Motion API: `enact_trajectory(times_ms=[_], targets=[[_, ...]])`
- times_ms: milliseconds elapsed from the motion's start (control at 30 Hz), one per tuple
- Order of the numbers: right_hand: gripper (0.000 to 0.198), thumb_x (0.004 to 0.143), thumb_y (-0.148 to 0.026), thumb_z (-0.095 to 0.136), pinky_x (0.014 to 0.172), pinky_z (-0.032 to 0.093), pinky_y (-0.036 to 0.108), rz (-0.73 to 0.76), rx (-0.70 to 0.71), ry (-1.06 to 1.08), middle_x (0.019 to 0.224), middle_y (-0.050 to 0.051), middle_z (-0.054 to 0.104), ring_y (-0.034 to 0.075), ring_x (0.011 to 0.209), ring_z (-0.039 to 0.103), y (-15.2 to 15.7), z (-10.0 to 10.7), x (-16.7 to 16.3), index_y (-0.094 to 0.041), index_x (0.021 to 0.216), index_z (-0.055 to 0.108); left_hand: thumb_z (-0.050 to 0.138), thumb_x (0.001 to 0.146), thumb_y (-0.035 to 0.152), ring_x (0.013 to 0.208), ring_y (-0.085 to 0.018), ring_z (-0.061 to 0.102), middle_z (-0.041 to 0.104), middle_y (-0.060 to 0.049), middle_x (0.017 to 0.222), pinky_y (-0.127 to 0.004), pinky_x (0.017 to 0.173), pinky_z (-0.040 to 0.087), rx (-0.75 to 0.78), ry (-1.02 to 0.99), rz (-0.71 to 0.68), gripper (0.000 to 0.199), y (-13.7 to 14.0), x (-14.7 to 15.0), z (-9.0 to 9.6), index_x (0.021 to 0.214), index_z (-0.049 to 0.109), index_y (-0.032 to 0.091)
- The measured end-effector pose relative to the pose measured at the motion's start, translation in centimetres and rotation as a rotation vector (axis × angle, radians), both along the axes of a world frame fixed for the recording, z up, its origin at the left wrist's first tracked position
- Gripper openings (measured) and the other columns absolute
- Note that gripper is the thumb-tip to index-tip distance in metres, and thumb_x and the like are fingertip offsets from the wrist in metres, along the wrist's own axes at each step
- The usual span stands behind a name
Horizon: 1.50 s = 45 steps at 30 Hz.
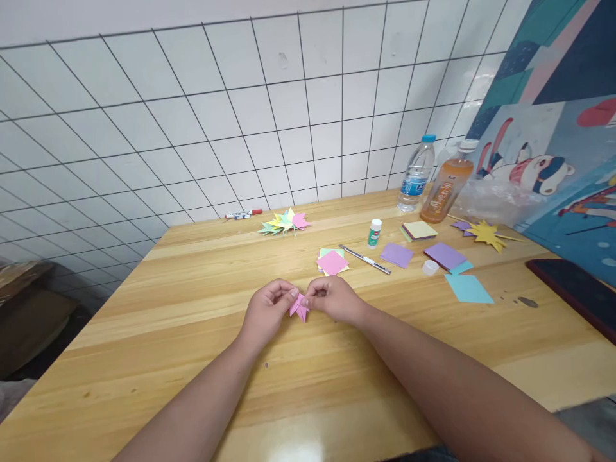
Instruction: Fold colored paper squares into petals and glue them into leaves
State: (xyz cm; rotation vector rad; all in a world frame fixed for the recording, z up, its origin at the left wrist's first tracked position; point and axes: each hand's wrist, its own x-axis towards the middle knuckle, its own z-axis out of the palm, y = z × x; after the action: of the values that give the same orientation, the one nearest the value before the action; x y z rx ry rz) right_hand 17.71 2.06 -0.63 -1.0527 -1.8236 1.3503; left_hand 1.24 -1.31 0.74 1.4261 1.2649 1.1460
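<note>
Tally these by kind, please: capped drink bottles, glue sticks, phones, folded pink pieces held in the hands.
Capped bottles: 2
Glue stick: 1
Phone: 1
Folded pink piece, between left hand and right hand: 1
Total: 5

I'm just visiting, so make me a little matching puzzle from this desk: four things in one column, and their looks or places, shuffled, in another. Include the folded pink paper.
Things
1. Folded pink paper
2. Glue stick
3. Water bottle
4. Phone

Looks or places
A. Clear and blue-capped
B. Lying flat at the far right of the picture
C. Held in the fingers of the left hand and right hand
D. White-capped, partly green, standing upright

Right pairs
1-C, 2-D, 3-A, 4-B
</note>
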Motion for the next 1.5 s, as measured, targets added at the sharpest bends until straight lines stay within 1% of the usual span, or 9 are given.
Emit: enact_trajectory(times_ms=[233,367,433,667,800,1000,1167,1333,1500], targets=[[0.018,0.070,-0.028,0.063,0.049,0.032,0.020,-0.063,0.052,-0.008,0.055,-0.003,0.053,0.009,0.051,0.043,-0.4,0.5,-0.3,-0.015,0.058,0.059,0.066,0.071,0.037,0.054,-0.011,0.052,0.057,0.003,0.058,-0.021,0.054,0.041,-0.008,-0.030,0.059,0.023,0.0,0.1,0.1,0.068,0.058,0.016],[0.017,0.073,-0.030,0.061,0.051,0.036,0.020,-0.106,-0.009,0.078,0.059,-0.001,0.059,0.010,0.054,0.049,-0.3,0.4,-0.3,-0.015,0.064,0.060,0.067,0.070,0.041,0.065,-0.014,0.059,0.064,-0.001,0.074,-0.024,0.059,0.047,-0.143,-0.144,-0.039,0.029,-0.1,0.1,0.4,0.085,0.058,0.017],[0.017,0.073,-0.029,0.060,0.055,0.039,0.021,-0.112,-0.011,0.119,0.063,0.000,0.062,0.011,0.058,0.052,-0.1,0.3,-0.3,-0.015,0.065,0.061,0.069,0.068,0.041,0.064,-0.013,0.059,0.064,-0.001,0.072,-0.024,0.059,0.047,-0.194,-0.122,-0.075,0.030,-0.1,0.1,0.3,0.081,0.059,0.016],[0.016,0.072,-0.032,0.062,0.058,0.043,0.022,-0.165,0.003,0.139,0.073,0.001,0.064,0.012,0.063,0.056,-0.3,0.2,-0.5,-0.017,0.077,0.061,0.067,0.071,0.041,0.051,-0.009,0.050,0.059,0.002,0.058,-0.020,0.052,0.039,-0.102,-0.026,-0.065,0.028,-0.1,0.3,-0.3,0.069,0.057,0.015],[0.017,0.071,-0.033,0.062,0.056,0.041,0.023,-0.136,0.009,0.162,0.065,0.001,0.062,0.013,0.059,0.055,-0.3,0.3,-0.4,-0.016,0.071,0.062,0.065,0.073,0.039,0.053,-0.010,0.050,0.059,0.001,0.058,-0.021,0.053,0.039,-0.088,-0.002,-0.136,0.026,-0.3,0.4,-0.2,0.067,0.057,0.015],[0.024,0.066,-0.038,0.066,0.051,0.036,0.022,-0.088,-0.140,0.285,0.052,-0.001,0.058,0.011,0.052,0.048,-0.1,0.7,-0.1,-0.015,0.059,0.059,0.069,0.069,0.035,0.054,-0.010,0.052,0.061,0.001,0.058,-0.021,0.055,0.040,-0.116,-0.042,-0.227,0.023,-0.2,0.1,0.0,0.068,0.060,0.015],[0.023,0.070,-0.038,0.062,0.050,0.035,0.021,-0.084,-0.109,0.266,0.061,-0.001,0.060,0.010,0.053,0.047,-0.3,1.1,-0.1,-0.015,0.069,0.062,0.070,0.067,0.039,0.051,-0.009,0.051,0.060,0.002,0.056,-0.020,0.052,0.039,-0.157,-0.081,-0.153,0.027,0.0,0.0,-0.1,0.065,0.058,0.015],[0.020,0.071,-0.034,0.061,0.052,0.038,0.021,-0.133,-0.053,0.192,0.061,0.000,0.060,0.009,0.054,0.048,-0.3,0.8,-0.3,-0.015,0.066,0.061,0.064,0.072,0.045,0.057,-0.012,0.057,0.063,-0.001,0.064,-0.022,0.056,0.044,-0.150,-0.059,-0.073,0.030,-0.1,0.1,0.0,0.073,0.060,0.016],[0.017,0.071,-0.031,0.063,0.056,0.042,0.021,-0.139,-0.024,0.159,0.066,0.001,0.064,0.011,0.058,0.054,-0.3,0.5,-0.6,-0.015,0.069,0.064,0.062,0.073,0.045,0.056,-0.012,0.055,0.061,0.000,0.062,-0.022,0.056,0.046,-0.111,0.023,-0.012,0.030,0.1,-0.3,-0.3,0.070,0.064,0.015]])
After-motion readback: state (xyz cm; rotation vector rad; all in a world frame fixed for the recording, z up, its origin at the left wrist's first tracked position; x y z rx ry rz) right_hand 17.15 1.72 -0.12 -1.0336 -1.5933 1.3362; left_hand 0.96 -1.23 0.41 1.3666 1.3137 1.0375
